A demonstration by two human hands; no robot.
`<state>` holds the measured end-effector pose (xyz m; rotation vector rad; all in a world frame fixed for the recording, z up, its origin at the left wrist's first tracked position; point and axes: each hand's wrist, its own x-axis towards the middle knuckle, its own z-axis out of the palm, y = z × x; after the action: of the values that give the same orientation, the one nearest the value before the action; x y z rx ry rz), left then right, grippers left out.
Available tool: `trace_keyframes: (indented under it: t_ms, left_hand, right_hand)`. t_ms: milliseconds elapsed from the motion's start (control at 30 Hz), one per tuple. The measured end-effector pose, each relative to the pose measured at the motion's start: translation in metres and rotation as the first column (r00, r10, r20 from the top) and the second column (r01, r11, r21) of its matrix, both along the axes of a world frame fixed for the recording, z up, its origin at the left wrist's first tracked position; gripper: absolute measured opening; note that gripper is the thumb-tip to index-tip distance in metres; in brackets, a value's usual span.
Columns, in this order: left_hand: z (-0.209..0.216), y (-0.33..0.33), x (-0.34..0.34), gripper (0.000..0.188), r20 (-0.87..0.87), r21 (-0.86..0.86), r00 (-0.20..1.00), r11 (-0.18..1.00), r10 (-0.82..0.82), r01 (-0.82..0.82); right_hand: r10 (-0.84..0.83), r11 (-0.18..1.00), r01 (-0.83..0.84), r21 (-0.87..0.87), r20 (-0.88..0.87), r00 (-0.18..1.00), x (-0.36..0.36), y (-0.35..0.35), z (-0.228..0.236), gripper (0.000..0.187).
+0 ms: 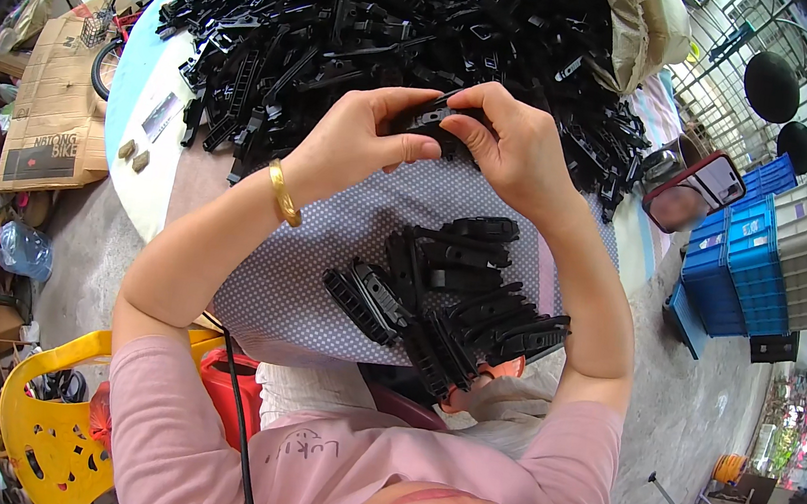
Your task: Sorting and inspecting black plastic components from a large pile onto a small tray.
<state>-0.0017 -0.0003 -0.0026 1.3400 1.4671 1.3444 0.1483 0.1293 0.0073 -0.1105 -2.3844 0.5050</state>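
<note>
Over the far half of the round table, my left hand [378, 133] and my right hand [512, 149] pinch a small black plastic part [430, 117] between thumbs and fingers. My fingers cover both of its ends. Just beyond it rises a large pile of long, ribbed black plastic parts [341, 23], which fills the back of the table. Nearer to me, between my forearms, lies a smaller heap of similar black parts [456, 279]. It rests on the dotted grey cloth [301, 270] by the table's near edge.
A phone [698, 192] stands at the table's right, and a beige sack [647, 30] at the back right. Blue crates [735, 262] are stacked on the right-hand floor. To my left are a cardboard box [58, 109], a water bottle [24, 251] and a yellow chair [52, 410].
</note>
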Motion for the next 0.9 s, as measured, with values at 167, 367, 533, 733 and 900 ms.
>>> trace_keyframes:
  t_ms: [167, 367, 533, 733, 900]
  left_hand:
    - [0.005, 0.001, 0.008, 0.045, -0.106, -0.052, 0.982, 0.986, 0.154, -0.160]
    - [-0.009, 0.002, 0.006, 0.041, -0.459, 0.318, 0.859, 0.945, 0.227, -0.080]
    - [0.003, -0.002, 0.010, 0.034, -0.554, 0.337, 0.799, 0.941, 0.234, -0.042]
    - [0.005, -0.003, 0.013, 0.034, -0.520, 0.309, 0.832, 0.951, 0.194, -0.029]
    - [-0.009, 0.000, 0.012, 0.040, -0.357, 0.081, 0.934, 0.997, 0.029, 0.000]
  right_hand:
    - [-0.032, 0.999, 0.032, -0.017, 0.021, 0.999, 0.006, 0.001, 0.004, 0.037]
    - [0.064, 0.985, -0.067, 0.160, 0.024, 0.998, 0.006, 0.006, 0.008, 0.053]
    - [0.014, 0.976, -0.041, 0.214, 0.130, 0.991, 0.010, 0.003, 0.011, 0.040]
    - [0.041, 0.973, -0.065, 0.222, 0.110, 0.993, 0.013, 0.006, 0.012, 0.029]
    - [0.143, 0.920, -0.068, -0.386, 0.171, 0.975, 0.013, 0.039, 0.009, 0.028]
